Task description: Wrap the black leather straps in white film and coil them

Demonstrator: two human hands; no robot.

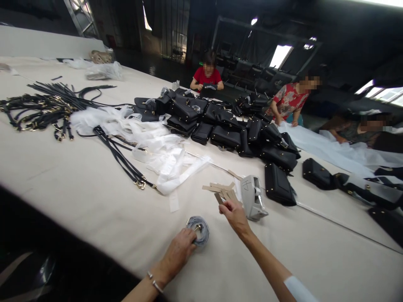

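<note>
My left hand (pixel 181 247), with a metal cuff on the wrist, is closed on the near left edge of a coiled strap (pixel 202 242). The coil looks grey-blue, apparently under a thin wrapping, and gold hardware shows in its middle. It rests on the table. Over to the right, my right hand (pixel 234 216) pinches the end of a brown paper strip (pixel 218 198). Several loose paper strips (pixel 225 189) lie just beyond those fingers. Beside them stands a white tape dispenser (pixel 252 197) with dark writing on its side.
Black handbags (pixel 225 136) are heaped across the table (pixel 94 176). White wrapping sheets (pixel 166 155) and black straps with gold clasps (pixel 118 157) lie left of them; more straps (pixel 40 109) are farther left. Several people, including a person in red (pixel 208 77), are at the far side.
</note>
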